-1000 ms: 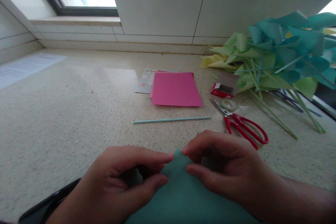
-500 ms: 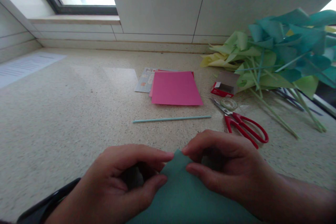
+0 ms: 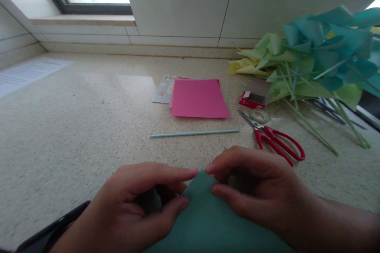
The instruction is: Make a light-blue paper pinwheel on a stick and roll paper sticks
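A teal paper sheet (image 3: 204,217) lies at the near edge of the speckled countertop (image 3: 74,134), one corner pointing away from me. My left hand (image 3: 133,205) pinches that corner from the left between thumb and forefinger. My right hand (image 3: 255,189) pinches the same corner from the right. The fingertips of both hands almost meet at the paper's tip. Beyond the hands lies a thin pale-blue straw (image 3: 194,133), parallel to the counter's near edge.
A pink paper stack (image 3: 198,98) lies mid-counter over a printed packet (image 3: 162,89). Red scissors (image 3: 274,138), a tape roll (image 3: 259,116) and a small red box (image 3: 253,95) sit to the right. Green and teal paper pinwheels (image 3: 314,59) pile at far right. A printed sheet (image 3: 26,73) lies far left.
Almost nothing; both hands keep pinching the teal corner, and the view has shifted very slightly.
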The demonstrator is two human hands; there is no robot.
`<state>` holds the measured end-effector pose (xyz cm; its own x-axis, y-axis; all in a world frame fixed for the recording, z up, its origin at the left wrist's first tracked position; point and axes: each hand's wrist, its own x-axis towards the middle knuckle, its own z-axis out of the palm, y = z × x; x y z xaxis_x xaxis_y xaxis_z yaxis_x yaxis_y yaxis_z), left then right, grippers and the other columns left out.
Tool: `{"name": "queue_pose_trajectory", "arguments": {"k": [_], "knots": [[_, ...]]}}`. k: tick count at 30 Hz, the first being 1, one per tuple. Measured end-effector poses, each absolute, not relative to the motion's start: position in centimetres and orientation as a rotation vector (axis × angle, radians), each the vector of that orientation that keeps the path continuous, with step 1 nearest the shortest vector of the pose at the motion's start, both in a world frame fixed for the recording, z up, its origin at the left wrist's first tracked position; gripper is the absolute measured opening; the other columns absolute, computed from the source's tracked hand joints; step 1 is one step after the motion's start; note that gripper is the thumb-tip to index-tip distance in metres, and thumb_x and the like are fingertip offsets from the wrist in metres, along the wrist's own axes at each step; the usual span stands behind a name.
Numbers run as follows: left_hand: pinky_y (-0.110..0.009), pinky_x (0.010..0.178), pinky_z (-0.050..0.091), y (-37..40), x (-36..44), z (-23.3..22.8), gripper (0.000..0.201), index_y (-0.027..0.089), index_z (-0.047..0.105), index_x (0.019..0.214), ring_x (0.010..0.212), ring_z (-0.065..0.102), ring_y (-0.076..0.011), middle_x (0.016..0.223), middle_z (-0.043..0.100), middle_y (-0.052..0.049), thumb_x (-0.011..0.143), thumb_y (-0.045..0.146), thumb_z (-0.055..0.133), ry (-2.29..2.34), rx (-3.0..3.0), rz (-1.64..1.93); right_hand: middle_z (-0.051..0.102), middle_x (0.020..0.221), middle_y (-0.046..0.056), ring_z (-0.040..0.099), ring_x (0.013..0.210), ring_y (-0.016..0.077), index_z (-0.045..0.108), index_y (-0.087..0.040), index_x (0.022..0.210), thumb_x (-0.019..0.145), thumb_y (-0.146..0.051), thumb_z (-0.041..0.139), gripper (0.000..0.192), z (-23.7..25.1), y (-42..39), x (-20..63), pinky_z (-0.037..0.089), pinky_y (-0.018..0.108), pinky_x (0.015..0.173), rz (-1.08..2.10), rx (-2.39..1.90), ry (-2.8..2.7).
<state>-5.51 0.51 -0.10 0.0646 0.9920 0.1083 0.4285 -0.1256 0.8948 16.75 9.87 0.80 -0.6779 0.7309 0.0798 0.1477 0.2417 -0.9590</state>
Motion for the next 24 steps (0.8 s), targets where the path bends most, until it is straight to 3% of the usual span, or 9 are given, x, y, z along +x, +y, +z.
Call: {"name": "queue_pose_trajectory", "arguments": {"k": [24], "knots": [[-0.012, 0.059, 0.058, 0.6, -5.52, 0.29, 0.044, 0.049, 0.072, 0.113, 0.076, 0.076, -0.0123, 0.094, 0.082, 0.01, 0.08, 0.02, 0.076, 1.474, 1.756, 1.052, 0.072, 0.072, 0.0, 0.065, 0.062, 0.0123, 0.073, -0.024, 0.092, 0.08, -0.02, 0.074, 0.013, 0.85, 9.95, 16.73, 0.054, 0.02, 0.056, 1.436, -0.793, -2.012]]}}
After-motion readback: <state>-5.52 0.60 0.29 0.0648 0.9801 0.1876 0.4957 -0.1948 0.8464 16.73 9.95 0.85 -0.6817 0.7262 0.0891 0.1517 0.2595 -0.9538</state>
